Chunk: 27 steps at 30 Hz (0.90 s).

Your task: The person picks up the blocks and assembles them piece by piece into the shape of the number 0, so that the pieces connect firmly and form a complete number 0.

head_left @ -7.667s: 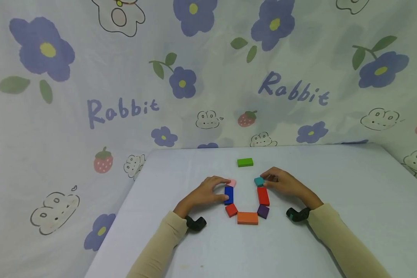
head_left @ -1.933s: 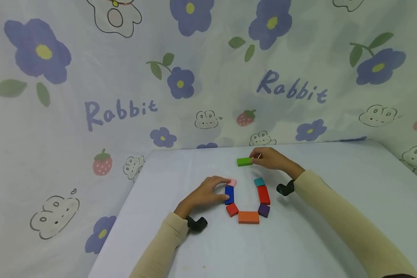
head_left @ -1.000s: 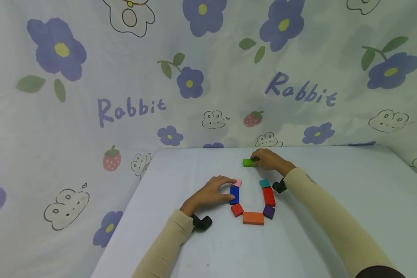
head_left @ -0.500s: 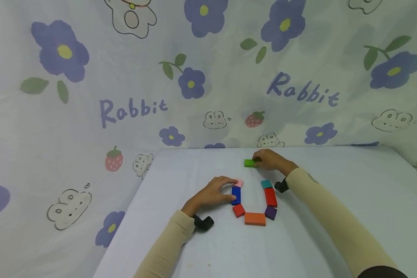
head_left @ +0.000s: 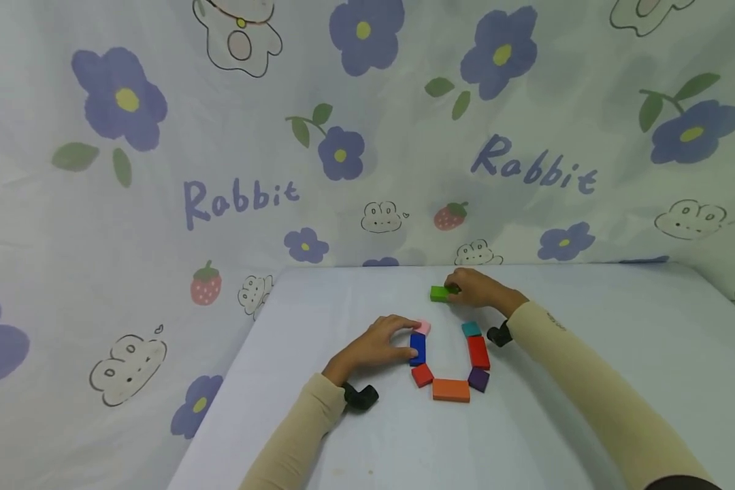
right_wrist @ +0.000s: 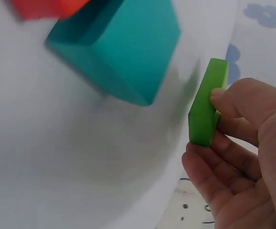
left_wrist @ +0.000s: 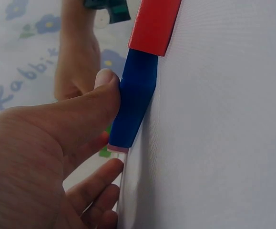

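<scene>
In the head view, my left hand (head_left: pixel 375 341) rests beside the left column of blocks. Its thumb touches the blue block (head_left: pixel 418 349) and its index fingertip reaches the pink block (head_left: pixel 423 328); the left wrist view shows the thumb against the blue block (left_wrist: pixel 137 95). At the far side, my right hand (head_left: pixel 479 289) pinches the right end of a green block (head_left: pixel 438 294). The right wrist view has the thumb on one face of that green block (right_wrist: pixel 207 102) and fingers behind it. Whether it is lifted, I cannot tell.
A teal block (head_left: pixel 471 329), a long red block (head_left: pixel 479 353), a purple block (head_left: pixel 479 380), an orange block (head_left: pixel 450 390) and a small red block (head_left: pixel 422 375) continue the U shape on the white table (head_left: pixel 404 449). A patterned cloth (head_left: pixel 392 156) hangs behind.
My right hand has left the teal block, moved to the far side and taken hold of the green block's right end. My left hand stays at the blue and pink blocks. The head view shifts slightly.
</scene>
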### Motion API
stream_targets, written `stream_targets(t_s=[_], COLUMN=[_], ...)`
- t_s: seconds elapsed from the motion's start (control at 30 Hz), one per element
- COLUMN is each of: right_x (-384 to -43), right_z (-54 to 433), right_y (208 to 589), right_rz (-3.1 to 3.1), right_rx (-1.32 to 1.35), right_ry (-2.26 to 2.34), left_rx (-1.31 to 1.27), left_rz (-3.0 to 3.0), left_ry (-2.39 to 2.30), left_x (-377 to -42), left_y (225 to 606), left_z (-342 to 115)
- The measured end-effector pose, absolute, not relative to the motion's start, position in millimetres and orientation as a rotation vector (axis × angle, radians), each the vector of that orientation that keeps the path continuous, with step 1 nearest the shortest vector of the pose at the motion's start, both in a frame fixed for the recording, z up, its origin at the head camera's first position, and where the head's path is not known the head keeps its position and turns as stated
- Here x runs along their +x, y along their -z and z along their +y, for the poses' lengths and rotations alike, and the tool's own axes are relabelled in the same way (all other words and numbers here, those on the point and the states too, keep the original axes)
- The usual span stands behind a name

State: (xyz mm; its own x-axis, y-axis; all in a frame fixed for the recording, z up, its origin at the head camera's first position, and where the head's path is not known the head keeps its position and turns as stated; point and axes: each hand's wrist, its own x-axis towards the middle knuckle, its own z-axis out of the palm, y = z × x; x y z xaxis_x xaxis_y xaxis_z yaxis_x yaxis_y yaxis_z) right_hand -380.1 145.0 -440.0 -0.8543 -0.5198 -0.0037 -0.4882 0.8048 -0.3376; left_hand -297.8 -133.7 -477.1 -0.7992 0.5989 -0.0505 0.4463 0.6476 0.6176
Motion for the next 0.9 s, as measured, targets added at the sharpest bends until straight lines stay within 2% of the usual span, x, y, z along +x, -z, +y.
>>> stream_targets(t_s=[0.53, 0.9], right_x=[-351, -345], right_z=[143, 145], right_y=[427, 434], right_rz=[2.772, 2.711], right_rx=[-0.914, -0.84], right_ry=[0.554, 0.512], left_rx=[0.873, 0.866], left_rz=[2.607, 2.617], left_ry=[-0.883, -0.884], left_x=[-296, -297], left_y=[477, 477], left_z=[-134, -134])
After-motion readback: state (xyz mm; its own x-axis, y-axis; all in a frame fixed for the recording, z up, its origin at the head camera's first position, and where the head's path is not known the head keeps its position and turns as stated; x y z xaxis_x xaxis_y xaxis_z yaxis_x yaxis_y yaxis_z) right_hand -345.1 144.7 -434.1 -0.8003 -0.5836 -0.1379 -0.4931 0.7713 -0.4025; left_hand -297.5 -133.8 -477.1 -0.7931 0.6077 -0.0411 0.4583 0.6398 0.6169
